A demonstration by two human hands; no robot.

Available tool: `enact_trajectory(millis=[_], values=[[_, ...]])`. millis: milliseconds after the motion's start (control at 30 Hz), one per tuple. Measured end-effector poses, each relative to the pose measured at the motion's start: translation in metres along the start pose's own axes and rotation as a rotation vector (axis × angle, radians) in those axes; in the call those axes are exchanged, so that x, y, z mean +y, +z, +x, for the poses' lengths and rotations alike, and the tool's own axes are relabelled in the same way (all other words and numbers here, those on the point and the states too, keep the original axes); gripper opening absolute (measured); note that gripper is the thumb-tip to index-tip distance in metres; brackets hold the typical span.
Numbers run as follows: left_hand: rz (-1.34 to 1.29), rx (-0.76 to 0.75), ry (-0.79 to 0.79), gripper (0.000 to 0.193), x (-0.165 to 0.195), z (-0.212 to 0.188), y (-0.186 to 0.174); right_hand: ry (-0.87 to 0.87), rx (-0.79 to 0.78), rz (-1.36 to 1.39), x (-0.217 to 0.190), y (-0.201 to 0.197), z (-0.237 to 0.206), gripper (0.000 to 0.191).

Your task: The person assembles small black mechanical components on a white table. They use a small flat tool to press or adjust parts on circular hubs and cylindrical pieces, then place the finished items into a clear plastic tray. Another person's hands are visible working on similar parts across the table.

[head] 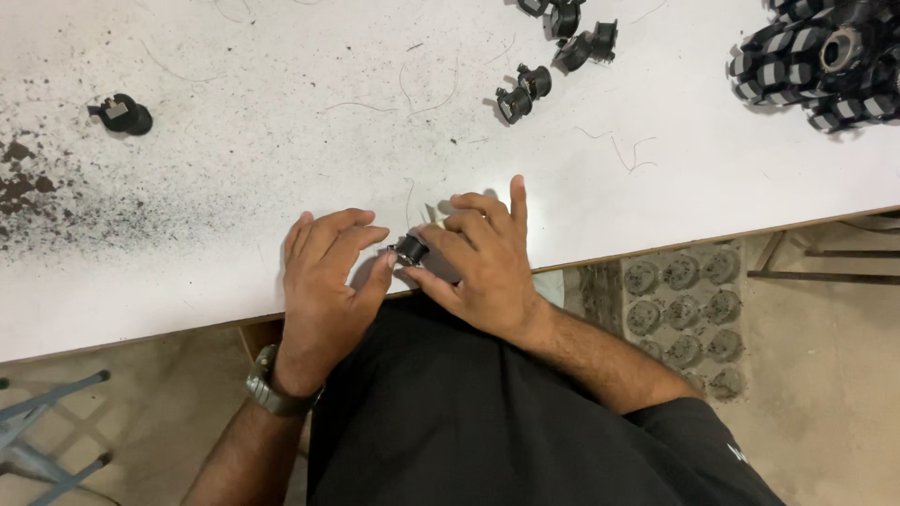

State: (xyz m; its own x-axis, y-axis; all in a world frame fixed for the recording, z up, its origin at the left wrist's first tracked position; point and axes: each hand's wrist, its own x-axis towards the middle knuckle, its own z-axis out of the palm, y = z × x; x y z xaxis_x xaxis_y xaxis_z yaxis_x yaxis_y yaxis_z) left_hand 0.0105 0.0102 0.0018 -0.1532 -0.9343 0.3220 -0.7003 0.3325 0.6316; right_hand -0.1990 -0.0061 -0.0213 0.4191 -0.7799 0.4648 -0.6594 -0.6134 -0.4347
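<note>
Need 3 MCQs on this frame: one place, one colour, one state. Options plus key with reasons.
1. Where does the lone black part lie?
A. far left of the table, by the dark specks
B. on the floor
C. in the stacked heap

2. What colour is the table top?
A. green
B. white
C. red

3. How is the small black part at the near table edge held?
A. lying untouched
B. in one hand only
C. between fingertips of both hands

Key:
1 A: it sits alone at the left, apart from the loose parts and the heap.
2 B: the surface is white.
3 C: the left hand and the right hand both pinch it.
</note>
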Motion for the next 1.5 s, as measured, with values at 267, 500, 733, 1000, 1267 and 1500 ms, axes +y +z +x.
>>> enact_trajectory(millis=[267,500,733,1000,1267,1500], values=[[0.011,-0.038,0.107,0.016,0.007,0.006,0.004,-0.044,-0.043,-0.004,0.009,-0.001,-0.002,0.037],[0.23,0.035,0.268,0.015,0.005,0.002,0.012,-0.007,-0.024,0.008,0.018,0.0,-0.007,0.038],[0.146,0.012,0.251,0.016,0.016,0.0,0.017,-0.077,-0.065,0.02,0.019,-0.004,-0.006,0.039],[-0.174,-0.164,-0.211,0.012,0.013,0.004,0.01,-0.021,-0.065,0.052,0.014,-0.009,-0.004,0.036],[-0.266,0.002,-0.08,0.017,0.005,-0.009,0.02,-0.127,0.122,0.325,-0.007,0.007,-0.025,0.033],[-0.299,0.013,-0.08,0.016,0.001,-0.015,0.021,-0.123,0.131,0.284,-0.011,0.021,-0.027,0.035]])
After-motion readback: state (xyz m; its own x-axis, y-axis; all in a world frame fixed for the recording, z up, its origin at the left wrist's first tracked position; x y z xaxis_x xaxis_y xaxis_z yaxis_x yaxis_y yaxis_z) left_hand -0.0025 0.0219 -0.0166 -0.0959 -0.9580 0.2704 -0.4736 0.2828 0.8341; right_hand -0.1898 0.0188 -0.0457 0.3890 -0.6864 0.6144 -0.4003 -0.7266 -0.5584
